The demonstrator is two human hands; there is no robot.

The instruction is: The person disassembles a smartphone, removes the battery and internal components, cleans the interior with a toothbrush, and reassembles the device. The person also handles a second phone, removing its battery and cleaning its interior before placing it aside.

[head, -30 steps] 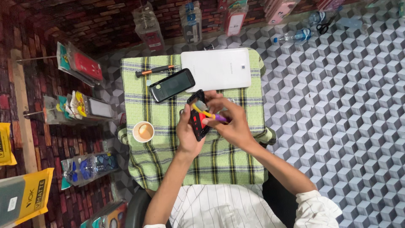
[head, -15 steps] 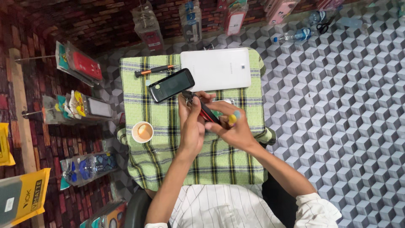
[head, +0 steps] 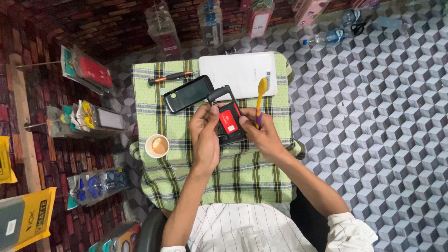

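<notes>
Clear packs (head: pixel 88 73) with red and yellow things are hung at the left. A yellow pack (head: pixel 28 224) is seen at the lower left. A red label (head: pixel 229 119) is seen in the middle.

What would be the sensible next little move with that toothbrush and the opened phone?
Probably tip the toothbrush down so its bristles meet the opened phone. The right hand holds the brush upright, its yellow head pointing away above the phone, while the left hand steadies the phone with its red battery exposed. The black back cover lies aside on the cloth.
</notes>
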